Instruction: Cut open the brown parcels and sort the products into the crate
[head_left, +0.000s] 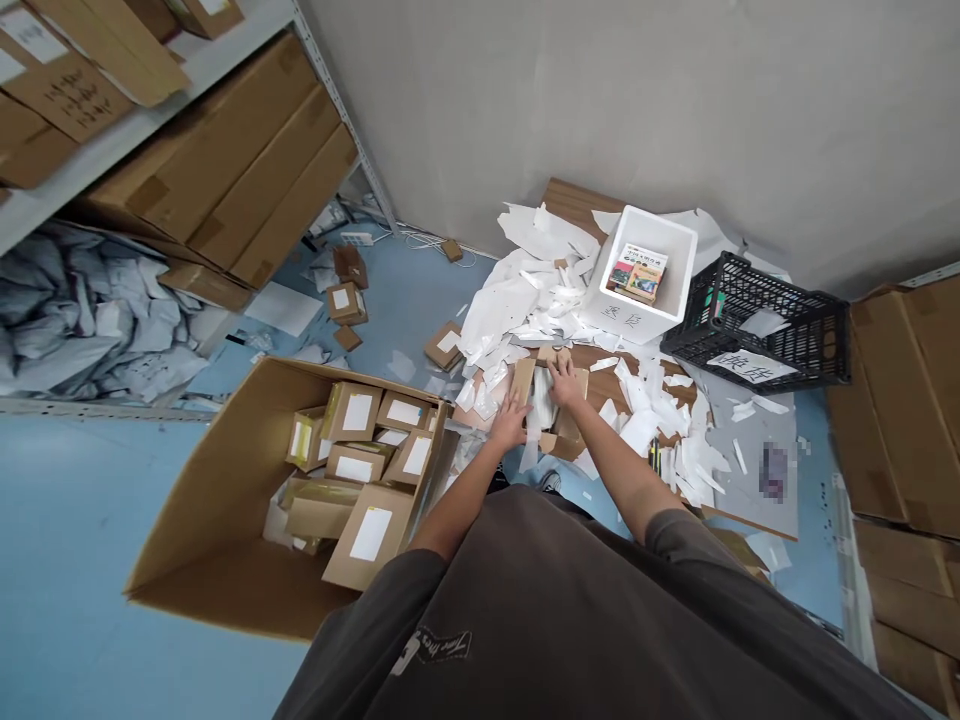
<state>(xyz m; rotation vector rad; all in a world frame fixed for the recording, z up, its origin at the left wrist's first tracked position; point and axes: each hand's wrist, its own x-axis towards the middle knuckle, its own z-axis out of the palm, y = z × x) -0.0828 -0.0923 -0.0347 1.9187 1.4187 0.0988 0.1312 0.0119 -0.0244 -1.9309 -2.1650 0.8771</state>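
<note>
Just beyond the dark shirt, reach down with both bare forearms, with part of one shoe visible below. At the near left, see a big open carton on the blue floor, with many small closed boxes inside, several of these with white labels. Straight ahead, touch a small open carton with spread flaps, between the two hands; cannot tell if on the wooden board or just before its edge. Rest left hand at the left side of this small open carton; cannot tell if with fingers clamped on the cardboard or only laid against it. Place right hand over the far right part, with fingers somewhat apart. Between both hands, see pale contents, too small to name. Around and behind, find torn white paper scattered over the board. Farther, see a white box with a few books inside, and next to it, toward the right, a black crate. At the far right, see stacked brown cartons; at the far left, long cartons above grey bags on a shelf; behind all, a grey wall.
</note>
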